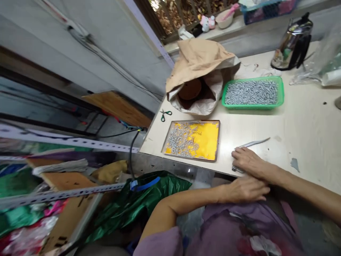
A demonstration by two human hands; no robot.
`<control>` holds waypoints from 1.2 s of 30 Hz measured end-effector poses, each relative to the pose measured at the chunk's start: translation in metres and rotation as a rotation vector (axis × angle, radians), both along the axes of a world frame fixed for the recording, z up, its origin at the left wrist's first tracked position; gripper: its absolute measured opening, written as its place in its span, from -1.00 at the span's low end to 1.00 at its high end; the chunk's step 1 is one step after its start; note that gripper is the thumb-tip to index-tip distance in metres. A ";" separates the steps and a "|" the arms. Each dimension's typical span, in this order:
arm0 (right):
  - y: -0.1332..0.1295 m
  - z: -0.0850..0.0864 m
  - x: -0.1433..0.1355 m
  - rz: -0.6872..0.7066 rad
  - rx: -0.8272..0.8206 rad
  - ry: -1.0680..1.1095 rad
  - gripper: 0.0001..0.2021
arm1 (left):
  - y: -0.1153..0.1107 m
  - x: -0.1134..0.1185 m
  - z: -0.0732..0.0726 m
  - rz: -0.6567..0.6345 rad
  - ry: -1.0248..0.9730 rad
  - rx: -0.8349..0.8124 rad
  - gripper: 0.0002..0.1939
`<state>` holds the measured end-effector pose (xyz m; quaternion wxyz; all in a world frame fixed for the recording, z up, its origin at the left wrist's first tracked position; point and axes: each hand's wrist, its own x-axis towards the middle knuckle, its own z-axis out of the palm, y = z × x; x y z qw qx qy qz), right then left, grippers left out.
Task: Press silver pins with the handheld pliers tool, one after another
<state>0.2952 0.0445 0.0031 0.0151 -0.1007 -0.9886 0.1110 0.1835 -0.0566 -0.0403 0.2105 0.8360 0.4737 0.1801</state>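
Scissors (166, 113): green-handled, flat on the bench (287, 117) at its left edge, blade tips pointing left, well apart from both hands.
Shallow tray (209, 145): yellow-bottomed, left of the hands, long axis running left to right; loose screws (179, 140) lie mostly in its left half.
Short metal piece (238, 169): on the bench at the near side of the right hand, partly covered, its visible end pointing left.
Right hand (247, 160): palm down over the bench, fingers bent, narrow, fingertips leftward; whether it grips the metal beneath, I cannot tell.
Left hand (246, 188): slightly blurred, near side of the right wrist, above the lap, fingers together, loosely curled and pointing right; I cannot tell whether it holds anything.
Slim grey tool (254, 143): just beyond the right hand, long axis left to right, gently curved, thin tip pointing right and slightly far; its left end meets the fingers.
Green tub (281, 93): far side, full of screws.
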 end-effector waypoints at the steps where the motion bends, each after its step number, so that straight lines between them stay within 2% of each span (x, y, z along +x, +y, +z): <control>1: 0.000 -0.005 -0.004 0.020 -0.003 -0.014 -0.81 | -0.003 -0.011 0.001 0.039 0.013 0.031 -0.70; 4: 0.003 -0.019 -0.010 0.037 -0.024 -0.010 -0.82 | -0.004 -0.057 0.009 0.126 0.041 0.129 -0.73; 6: 0.004 -0.022 -0.010 0.020 -0.061 0.057 -0.81 | 0.007 -0.094 0.016 0.226 0.057 0.195 -0.78; 7: 0.004 -0.021 -0.010 0.007 -0.092 0.114 -0.79 | 0.016 -0.113 0.019 0.290 0.067 0.229 -0.77; 8: 0.005 -0.019 -0.010 -0.004 -0.128 0.182 -0.76 | 0.027 -0.132 0.023 0.448 0.102 0.286 -0.77; 10: 0.010 -0.010 -0.010 -0.039 -0.197 0.343 -0.73 | 0.051 -0.167 0.029 0.673 0.195 0.308 -0.78; 12: 0.024 0.005 -0.009 -0.128 -0.230 0.508 -0.75 | 0.074 -0.193 0.034 0.760 0.290 0.238 -0.80; 14: 0.048 0.024 -0.008 -0.274 -0.214 0.637 -0.81 | 0.090 -0.211 0.037 0.747 0.389 0.146 -0.80; 16: 0.080 0.043 -0.005 -0.422 -0.148 0.703 -0.84 | 0.100 -0.219 0.038 0.674 0.484 0.070 -0.77; 20: 0.139 0.070 0.004 -0.623 0.038 0.640 -0.73 | 0.107 -0.224 0.036 0.522 0.611 -0.002 -0.75; 23: 0.147 0.074 0.007 -0.682 0.094 0.543 -0.59 | 0.108 -0.226 0.036 0.503 0.634 0.012 -0.76; 26: 0.117 0.062 0.013 -0.605 0.082 0.526 -0.61 | 0.105 -0.224 0.041 0.572 0.518 0.040 -0.79; 28: 0.083 0.048 0.021 -0.523 0.029 0.500 -0.67 | 0.101 -0.214 0.045 0.662 0.337 0.034 -0.82; 30: 0.047 0.032 0.032 -0.468 -0.060 0.432 -0.70 | 0.092 -0.193 0.050 0.748 0.092 -0.048 -0.88; 33: 0.001 0.011 0.052 -0.485 -0.162 0.310 -0.70 | 0.073 -0.147 0.056 0.773 -0.290 -0.397 -0.94; 36: -0.028 -0.004 0.069 -0.562 -0.168 0.225 -0.72 | 0.052 -0.097 0.059 0.678 -0.507 -0.814 -0.78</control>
